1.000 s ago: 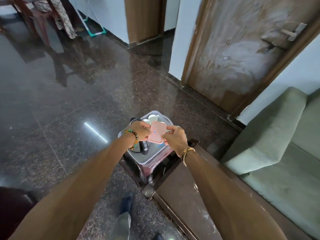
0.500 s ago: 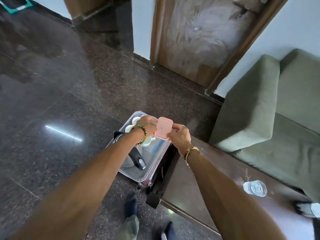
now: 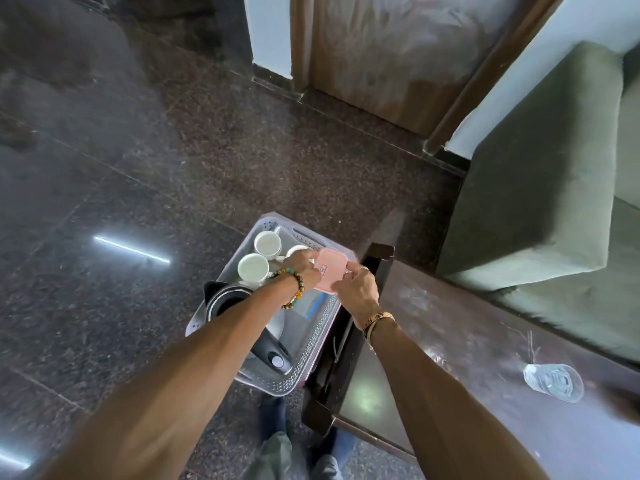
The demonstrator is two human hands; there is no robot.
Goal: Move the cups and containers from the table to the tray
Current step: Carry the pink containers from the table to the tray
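A pink square container hangs over the grey perforated tray. My left hand grips its left edge and my right hand grips its right edge. Inside the tray stand two white cups; a third white cup is partly hidden behind my left hand. A black and steel kettle also lies in the tray, partly under my left forearm. A clear glass stands on the dark brown table to the right.
The tray sits low beside the table's left end, above a dark granite floor. A green sofa runs behind the table. A wooden door is at the back. My feet show below.
The view has tilted down and closer to the tray. Both hands have lowered the pink container a little over the tray; the cups now show beside my left hand.
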